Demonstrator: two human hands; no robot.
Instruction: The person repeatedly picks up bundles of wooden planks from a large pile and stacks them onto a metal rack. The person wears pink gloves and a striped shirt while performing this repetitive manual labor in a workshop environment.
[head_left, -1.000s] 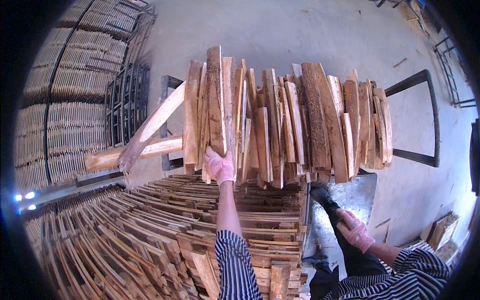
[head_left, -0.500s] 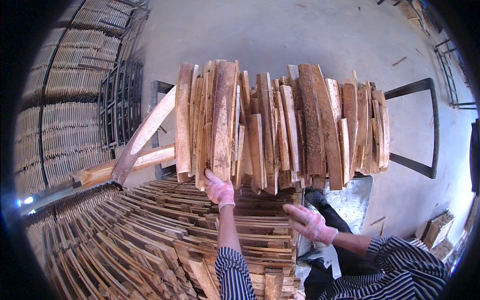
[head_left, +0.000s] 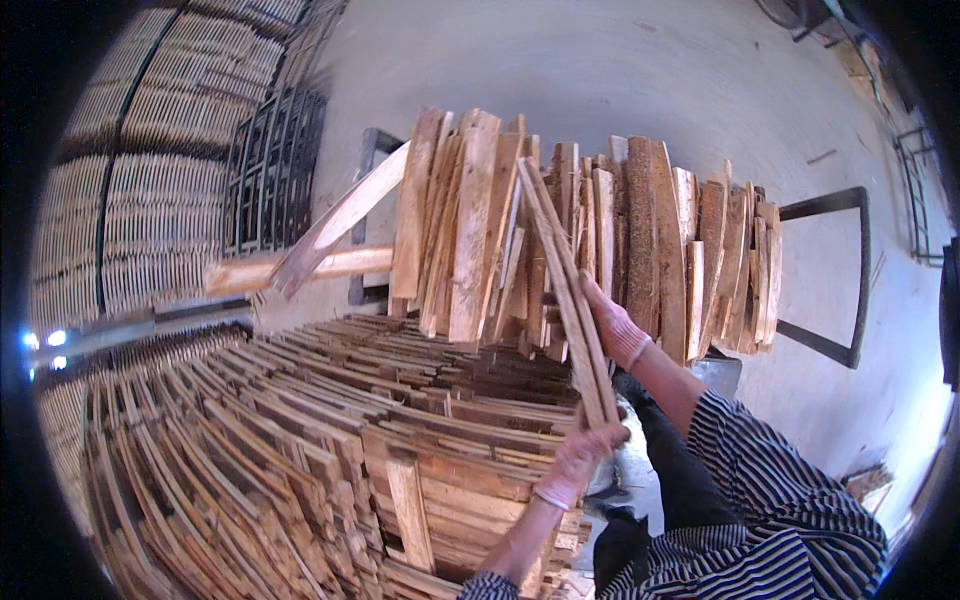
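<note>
Two or so narrow wooden slats [head_left: 570,300], lying side by side, are held at a slant in front of me. My left hand [head_left: 582,462], in a pink-and-white work glove, closes round their near end. Higher up, my right hand [head_left: 614,325], gloved alike, grips their right side, its fingers partly hidden by the wood. Behind the slats stretches a row of rough wooden boards [head_left: 468,230], some with bark, piled across a dark metal frame [head_left: 862,280]. Their far tips overlap this row.
Below the row, to the left, spreads a large stack of layered slats [head_left: 240,440]. Two loose boards [head_left: 345,205] jut from the row's left end. Black metal racks [head_left: 270,170] and tall slat stacks [head_left: 150,210] stand at far left. Grey concrete floor [head_left: 560,70] lies beyond.
My left hand has left the row and moved right and nearer, now on the slats' near end. My right hand has moved up and closed on the slats. The view has shifted.
</note>
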